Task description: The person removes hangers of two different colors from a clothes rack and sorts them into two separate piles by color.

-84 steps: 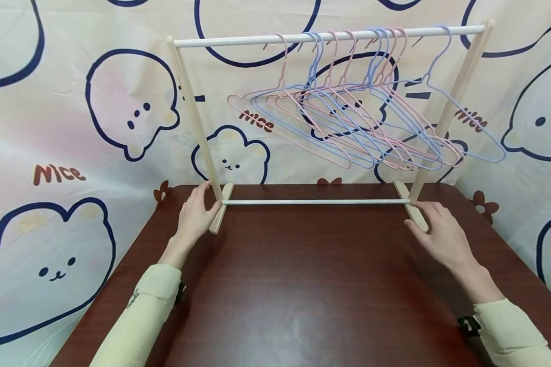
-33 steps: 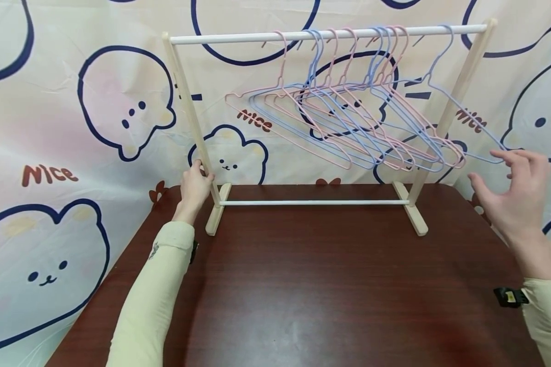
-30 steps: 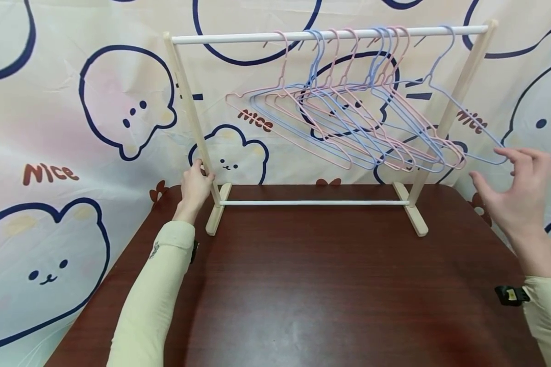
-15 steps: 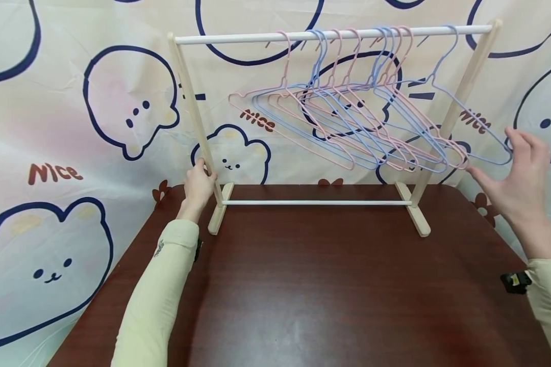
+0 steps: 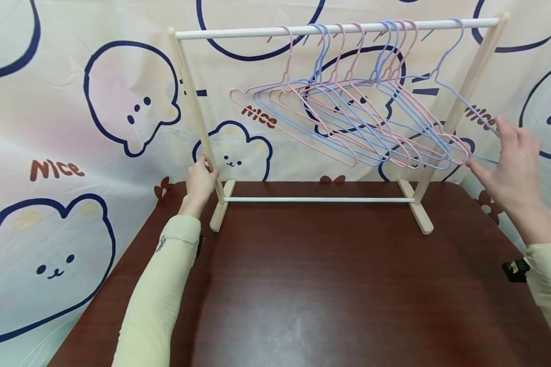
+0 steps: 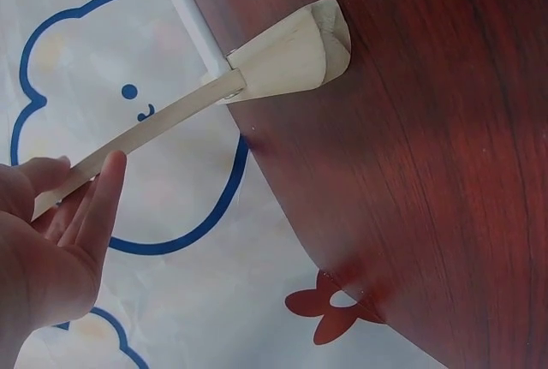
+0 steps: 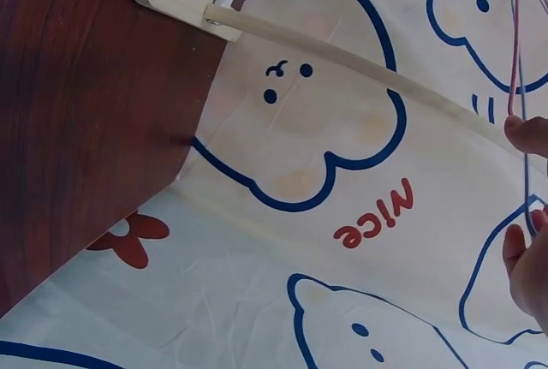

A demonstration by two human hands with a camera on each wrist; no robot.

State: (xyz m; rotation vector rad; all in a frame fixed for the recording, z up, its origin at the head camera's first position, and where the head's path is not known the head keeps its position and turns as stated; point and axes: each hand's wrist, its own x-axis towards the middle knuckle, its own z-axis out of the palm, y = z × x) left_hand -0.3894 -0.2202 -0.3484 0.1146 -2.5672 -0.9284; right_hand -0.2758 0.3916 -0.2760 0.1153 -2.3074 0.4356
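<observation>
A wooden rack with a white top rail [image 5: 239, 33] stands on the table. My left hand [image 5: 199, 181] grips its left upright [image 5: 192, 97] low down; thumb and fingers lie on either side of the post [image 6: 137, 136] in the left wrist view. Several pink and blue clothes hangers hang from the rail. At the right end my right hand [image 5: 516, 168] holds hanger ends: its curled fingers are at the corner of the rightmost blue hanger [image 5: 462, 100]. Its thumb touches the tip of a pink hanger [image 7: 516, 44]. The blue hanger's outer corner is partly hidden by the fingers.
The dark brown table [image 5: 303, 275] stretches in front of the rack. Wooden feet [image 5: 422, 216] and a white lower bar [image 5: 319, 200] form the base. A cartoon-printed cloth [image 5: 73, 127] hangs close behind and beside the table.
My left hand has moved from the rack's foot up onto the left upright. My right hand has left the right foot and risen to the hanger ends, closing in on them from the right.
</observation>
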